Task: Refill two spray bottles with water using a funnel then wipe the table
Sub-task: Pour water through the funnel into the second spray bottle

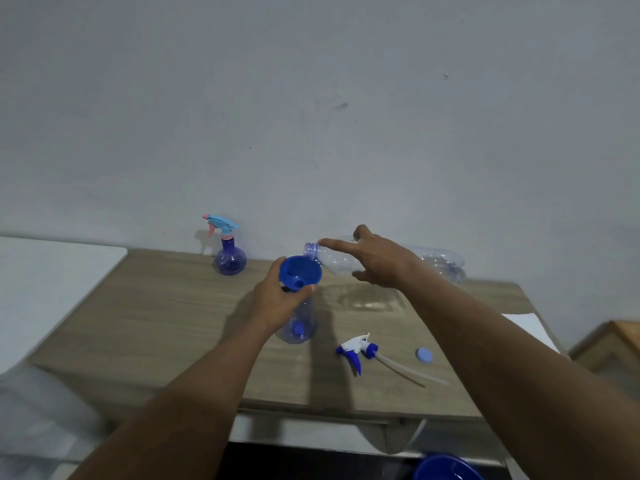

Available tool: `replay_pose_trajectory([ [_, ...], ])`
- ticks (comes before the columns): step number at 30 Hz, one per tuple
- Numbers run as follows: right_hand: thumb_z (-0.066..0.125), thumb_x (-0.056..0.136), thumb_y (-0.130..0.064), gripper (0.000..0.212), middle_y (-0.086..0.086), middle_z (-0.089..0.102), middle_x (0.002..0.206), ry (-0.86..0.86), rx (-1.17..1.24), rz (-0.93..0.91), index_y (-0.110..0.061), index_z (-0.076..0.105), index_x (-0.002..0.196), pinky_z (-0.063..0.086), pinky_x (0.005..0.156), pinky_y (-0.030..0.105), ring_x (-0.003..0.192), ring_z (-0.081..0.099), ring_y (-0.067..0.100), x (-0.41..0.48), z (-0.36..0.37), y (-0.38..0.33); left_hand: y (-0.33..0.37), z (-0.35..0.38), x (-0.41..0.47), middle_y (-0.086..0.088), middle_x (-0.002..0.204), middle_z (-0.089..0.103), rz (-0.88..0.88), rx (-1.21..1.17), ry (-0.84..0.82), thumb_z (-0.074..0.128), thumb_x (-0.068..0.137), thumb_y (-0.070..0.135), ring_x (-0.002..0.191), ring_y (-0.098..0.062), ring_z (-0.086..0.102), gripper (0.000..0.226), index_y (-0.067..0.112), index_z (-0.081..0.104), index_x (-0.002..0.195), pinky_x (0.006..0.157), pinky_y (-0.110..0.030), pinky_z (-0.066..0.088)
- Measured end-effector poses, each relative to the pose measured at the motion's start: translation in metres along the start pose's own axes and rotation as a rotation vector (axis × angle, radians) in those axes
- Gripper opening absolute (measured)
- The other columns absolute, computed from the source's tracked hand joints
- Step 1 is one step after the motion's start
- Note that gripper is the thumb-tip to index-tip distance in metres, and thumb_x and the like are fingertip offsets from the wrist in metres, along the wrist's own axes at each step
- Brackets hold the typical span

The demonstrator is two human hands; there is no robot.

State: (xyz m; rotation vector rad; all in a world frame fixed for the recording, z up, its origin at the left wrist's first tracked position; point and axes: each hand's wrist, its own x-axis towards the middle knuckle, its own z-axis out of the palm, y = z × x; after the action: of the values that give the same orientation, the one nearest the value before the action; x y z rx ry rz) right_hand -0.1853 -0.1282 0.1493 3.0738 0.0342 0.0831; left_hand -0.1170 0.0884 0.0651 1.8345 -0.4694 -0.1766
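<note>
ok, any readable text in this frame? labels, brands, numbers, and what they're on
None readable.
Water bottle in the right hand: clear, no label showing.
Spray bottle under the funnel: no print visible.
Round spray bottle by the wall: no print visible.
Trigger head and cap: plain.

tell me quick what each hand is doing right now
Left hand: closed around the funnel and spray bottle.
Right hand: holding the tipped water bottle.
</note>
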Motion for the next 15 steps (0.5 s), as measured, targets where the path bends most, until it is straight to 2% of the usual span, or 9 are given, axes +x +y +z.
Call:
replay_pose_trajectory([
  [6,0.070,0.094,-0.022,0.094,0.011,0.039,0.136,-0.039,-0.018,-0.005,-0.063,0.005,0.149,0.055,0.080,0.035,0.094,0.058,0.023,0.007,0.001,-0.003,0.001,-0.001,0.002,0.013,0.112,0.065,0.006,0.003,-0.027,0.083,0.073,0.034,0.096,-0.002,0.062,0.060,0.035,0.052,0.124,0.081,-0.025,0.054],
  [11,0.068,0.095,-0.019,0.093,0.009,0.041,0.130,-0.107,-0.018,-0.015,-0.063,0.006,0.149,0.045,0.069,0.030,0.082,0.057,0.020,0.015,0.001,-0.005,0.002,-0.002,0.001,0.014,0.110,0.065,0.017,0.000,-0.030,0.083,0.073,0.034,0.094,0.000,0.062,0.058,0.035,0.053,0.122,0.079,-0.022,0.052],
  [15,0.065,0.095,-0.013,0.092,0.009,0.041,0.127,-0.155,-0.016,-0.007,-0.063,0.009,0.149,0.045,0.066,0.030,0.077,0.059,0.021,0.020,-0.001,-0.007,0.002,-0.001,0.001,0.013,0.109,0.066,0.022,-0.008,-0.031,0.083,0.073,0.032,0.093,-0.001,0.063,0.057,0.035,0.053,0.121,0.077,-0.020,0.052],
])
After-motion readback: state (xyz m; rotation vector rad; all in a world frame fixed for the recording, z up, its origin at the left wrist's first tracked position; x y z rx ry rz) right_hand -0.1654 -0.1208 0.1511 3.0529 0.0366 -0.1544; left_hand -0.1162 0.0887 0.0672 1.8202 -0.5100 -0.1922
